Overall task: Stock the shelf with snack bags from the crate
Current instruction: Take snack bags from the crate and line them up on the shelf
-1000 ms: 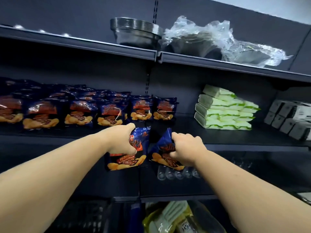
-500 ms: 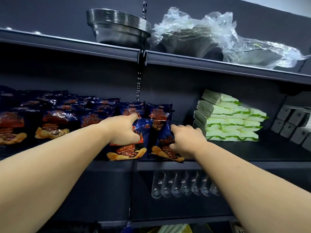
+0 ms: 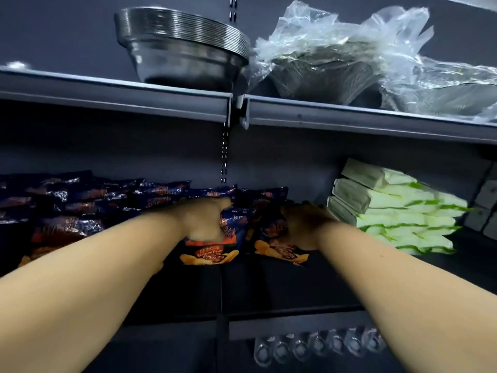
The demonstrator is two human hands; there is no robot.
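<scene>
1. The fingers of the left hand are curled round the top of a blue snack bag, gripping it; the fingers of the right hand are curled onto a second blue snack bag and hold it too, though that hand sits in shadow and its fingertips are hard to make out.
2. Both bags are at the front of the dark middle shelf, side by side and nearly touching, with their lower ends showing printed crisps toward the shelf's front edge.
3. Just behind and to the left of the hands lies a row of the same blue bags, packed close together and running off to the left edge of view.
4. To the right, near the right hand, a stack of green-and-white packets lies on the same shelf.
5. On the upper shelf stands a nest of metal bowls, and beside it more metalware wrapped in clear plastic.
6. Below the middle shelf, a line of clear glasses lies on its side.
7. Both forearms stretch up and forward from the bottom corners of the view.
</scene>
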